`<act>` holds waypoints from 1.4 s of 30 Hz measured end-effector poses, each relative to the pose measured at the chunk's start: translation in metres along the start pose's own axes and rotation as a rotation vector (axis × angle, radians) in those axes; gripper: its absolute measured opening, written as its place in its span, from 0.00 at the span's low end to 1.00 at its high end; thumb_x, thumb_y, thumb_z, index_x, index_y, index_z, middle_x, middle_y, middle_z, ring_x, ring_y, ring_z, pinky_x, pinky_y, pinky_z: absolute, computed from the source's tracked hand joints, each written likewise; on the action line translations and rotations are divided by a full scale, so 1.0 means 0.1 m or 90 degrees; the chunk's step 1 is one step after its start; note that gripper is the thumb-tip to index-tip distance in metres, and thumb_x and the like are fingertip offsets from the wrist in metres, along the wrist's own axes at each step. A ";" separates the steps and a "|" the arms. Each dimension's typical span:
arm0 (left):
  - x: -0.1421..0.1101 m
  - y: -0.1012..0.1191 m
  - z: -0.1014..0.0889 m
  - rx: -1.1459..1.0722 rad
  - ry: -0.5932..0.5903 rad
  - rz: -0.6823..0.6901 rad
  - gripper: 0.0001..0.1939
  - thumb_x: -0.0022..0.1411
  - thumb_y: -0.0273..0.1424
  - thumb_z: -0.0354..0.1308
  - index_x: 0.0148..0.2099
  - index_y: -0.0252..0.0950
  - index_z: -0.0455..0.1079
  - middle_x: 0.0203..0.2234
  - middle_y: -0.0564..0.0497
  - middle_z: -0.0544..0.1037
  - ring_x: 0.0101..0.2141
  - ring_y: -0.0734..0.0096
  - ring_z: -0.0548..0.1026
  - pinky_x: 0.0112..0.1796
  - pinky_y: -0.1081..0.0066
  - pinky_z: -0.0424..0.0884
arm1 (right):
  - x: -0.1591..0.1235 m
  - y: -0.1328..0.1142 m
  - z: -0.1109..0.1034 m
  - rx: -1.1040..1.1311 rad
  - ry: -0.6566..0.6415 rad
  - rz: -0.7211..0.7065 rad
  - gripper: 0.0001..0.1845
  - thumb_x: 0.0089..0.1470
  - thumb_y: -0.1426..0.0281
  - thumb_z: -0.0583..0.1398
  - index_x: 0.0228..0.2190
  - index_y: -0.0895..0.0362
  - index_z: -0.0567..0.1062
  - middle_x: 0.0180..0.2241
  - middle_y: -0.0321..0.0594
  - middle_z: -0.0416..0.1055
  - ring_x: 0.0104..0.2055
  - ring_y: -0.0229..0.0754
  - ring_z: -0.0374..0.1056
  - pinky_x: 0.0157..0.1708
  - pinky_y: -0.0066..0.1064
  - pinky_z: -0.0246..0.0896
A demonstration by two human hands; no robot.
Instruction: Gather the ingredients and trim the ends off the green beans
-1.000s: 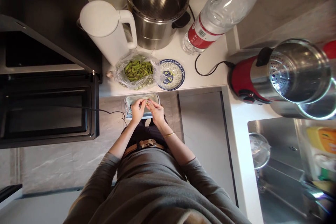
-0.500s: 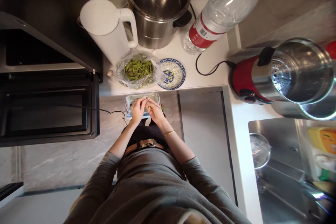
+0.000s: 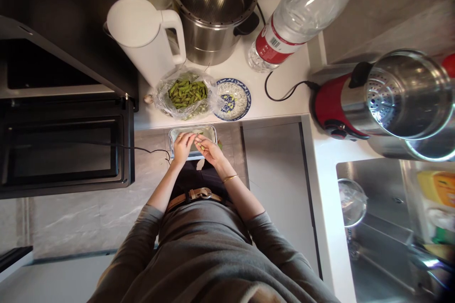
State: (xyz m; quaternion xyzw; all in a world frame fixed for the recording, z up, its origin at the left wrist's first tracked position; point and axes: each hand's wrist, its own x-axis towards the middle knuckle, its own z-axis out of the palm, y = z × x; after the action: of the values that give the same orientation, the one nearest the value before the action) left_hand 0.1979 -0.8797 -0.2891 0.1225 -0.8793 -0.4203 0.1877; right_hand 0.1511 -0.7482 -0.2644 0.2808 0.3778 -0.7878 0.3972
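Observation:
My left hand (image 3: 182, 147) and my right hand (image 3: 209, 150) meet fingertip to fingertip in front of my waist. Green beans (image 3: 202, 146), small and pale, sit in the curled fingers of my right hand. The left fingertips are pinched together, and whatever is between them is too small to make out. Below both hands is a lined bin (image 3: 194, 129), partly hidden by them. On the counter, a clear plastic bag (image 3: 161, 97) lies open around a heap of green soybean pods (image 3: 188, 93). Beside it a blue-patterned plate (image 3: 239, 99) carries a few shelled beans.
Behind the bag stand a white jug (image 3: 142, 33), a steel pot (image 3: 213, 40) and a large water bottle (image 3: 277, 40). A red and steel appliance (image 3: 332, 102) stands right, above the sink (image 3: 384, 208). An oven door (image 3: 64, 147) hangs open at left.
My left hand has shifted slightly left and its fingers have changed their hold. A bit of green now shows in the bin behind my fingers. The counter things stay put.

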 end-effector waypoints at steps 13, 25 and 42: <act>0.42 0.03 0.07 0.074 -0.051 0.040 0.15 0.66 0.29 0.51 0.50 0.39 0.76 0.45 0.43 0.78 0.47 0.59 0.74 0.51 0.60 0.69 | 0.02 -0.23 -0.14 0.091 0.074 -0.034 0.10 0.48 0.80 0.58 0.31 0.55 0.74 0.24 0.34 0.76 0.25 0.32 0.71 0.28 0.19 0.71; 1.92 0.08 0.43 0.187 -0.153 0.094 0.12 0.61 0.24 0.51 0.30 0.37 0.75 0.35 0.41 0.76 0.49 0.50 0.67 0.52 0.50 0.59 | -0.04 -0.24 0.02 0.043 0.057 -0.075 0.09 0.47 0.79 0.60 0.31 0.54 0.74 0.25 0.34 0.77 0.25 0.33 0.72 0.30 0.21 0.72; 1.97 0.01 0.49 0.117 -0.103 0.098 0.10 0.64 0.30 0.53 0.33 0.36 0.75 0.33 0.43 0.76 0.46 0.53 0.70 0.52 0.55 0.60 | -0.04 -0.27 0.13 -0.010 0.042 -0.067 0.07 0.47 0.78 0.61 0.30 0.55 0.76 0.25 0.35 0.78 0.27 0.33 0.72 0.33 0.22 0.71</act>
State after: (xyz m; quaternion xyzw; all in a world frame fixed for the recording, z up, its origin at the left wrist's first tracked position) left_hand -0.0010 -0.9182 -0.2718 0.0374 -0.9331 -0.3308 0.1357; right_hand 0.1289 -0.7468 -0.2446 0.2832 0.4112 -0.7948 0.3450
